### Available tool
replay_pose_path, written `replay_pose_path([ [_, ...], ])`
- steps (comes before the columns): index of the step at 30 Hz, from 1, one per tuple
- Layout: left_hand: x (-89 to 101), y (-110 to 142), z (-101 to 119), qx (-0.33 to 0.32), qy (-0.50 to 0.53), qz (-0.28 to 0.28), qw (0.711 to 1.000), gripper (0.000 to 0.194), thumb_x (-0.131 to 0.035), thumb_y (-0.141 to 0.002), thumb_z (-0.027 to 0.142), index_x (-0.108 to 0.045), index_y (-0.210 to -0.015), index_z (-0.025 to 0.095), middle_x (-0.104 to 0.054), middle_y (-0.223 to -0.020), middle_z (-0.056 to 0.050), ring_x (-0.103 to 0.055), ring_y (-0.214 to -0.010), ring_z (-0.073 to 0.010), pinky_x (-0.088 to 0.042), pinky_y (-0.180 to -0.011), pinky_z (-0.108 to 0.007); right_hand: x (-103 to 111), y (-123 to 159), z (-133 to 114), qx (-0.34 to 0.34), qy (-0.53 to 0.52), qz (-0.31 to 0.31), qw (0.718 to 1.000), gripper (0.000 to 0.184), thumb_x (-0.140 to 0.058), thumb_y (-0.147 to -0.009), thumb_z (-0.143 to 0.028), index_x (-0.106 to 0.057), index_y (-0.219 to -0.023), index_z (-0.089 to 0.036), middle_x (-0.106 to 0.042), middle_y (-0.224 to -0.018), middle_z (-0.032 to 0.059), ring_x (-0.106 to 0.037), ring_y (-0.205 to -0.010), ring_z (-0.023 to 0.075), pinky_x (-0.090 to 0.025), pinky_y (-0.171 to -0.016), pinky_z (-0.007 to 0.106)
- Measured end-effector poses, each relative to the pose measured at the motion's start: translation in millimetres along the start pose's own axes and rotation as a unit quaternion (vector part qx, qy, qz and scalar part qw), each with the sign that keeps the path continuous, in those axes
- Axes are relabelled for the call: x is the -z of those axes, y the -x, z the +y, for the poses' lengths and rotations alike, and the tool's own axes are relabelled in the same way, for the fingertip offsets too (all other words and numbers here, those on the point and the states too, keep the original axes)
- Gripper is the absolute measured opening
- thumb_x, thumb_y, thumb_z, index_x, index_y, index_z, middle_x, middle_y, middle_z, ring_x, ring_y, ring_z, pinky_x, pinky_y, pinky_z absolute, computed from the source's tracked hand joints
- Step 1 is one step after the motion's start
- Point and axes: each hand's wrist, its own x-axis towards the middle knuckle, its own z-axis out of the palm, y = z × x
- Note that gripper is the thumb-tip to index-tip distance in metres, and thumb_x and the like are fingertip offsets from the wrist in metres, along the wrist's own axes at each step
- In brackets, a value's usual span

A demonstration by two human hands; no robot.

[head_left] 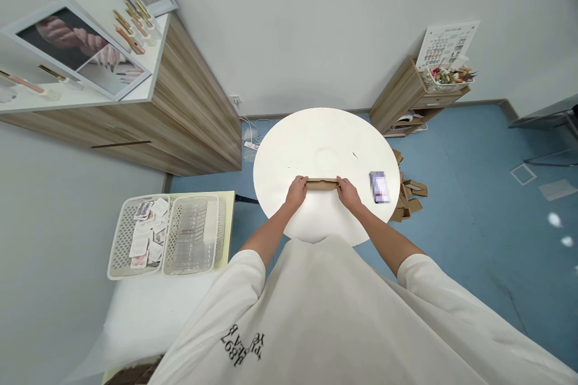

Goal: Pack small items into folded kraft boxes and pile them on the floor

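Observation:
A small brown cardboard box [322, 184], long and narrow, is held level between my hands over the round white table [316, 138]. My left hand [297, 190] grips its left end, fingers closed at the edge. Closed on the right end is my right hand [347, 192]. A fold or flap shows along the box's upper edge; whether it is fastened I cannot tell. To the right of my right hand a phone [379, 187] with a lit, blurred screen lies on the table.
Several cardboard boxes [409, 192] lie piled on the blue floor right of the table. Two white baskets, one with sachets [149, 228] and one with clear plastic pieces [192, 234], stand at the left. A wooden cabinet [194, 90] and a small shelf unit [401, 93] stand behind.

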Motion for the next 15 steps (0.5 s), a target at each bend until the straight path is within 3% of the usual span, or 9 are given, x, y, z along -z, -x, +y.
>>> replay_pose_path([
  [15, 4.3, 0.9, -2.0, 0.001, -0.028, -0.035, 0.999, 0.039, -0.042, -0.100, 0.022, -0.055, -0.137, 0.026, -0.057, -0.132, -0.008, -0.060, -0.111, -0.0221, -0.047, -0.098, -0.034, 1.5, 0.9, -2.1, 0.008, 0.021, 0.001, 1.000, 0.048, -0.034, -0.102, -0.027, -0.048, -0.147, -0.020, -0.061, -0.111, 0.0139, -0.057, -0.096, 0.0274, -0.047, -0.088, 0.038],
])
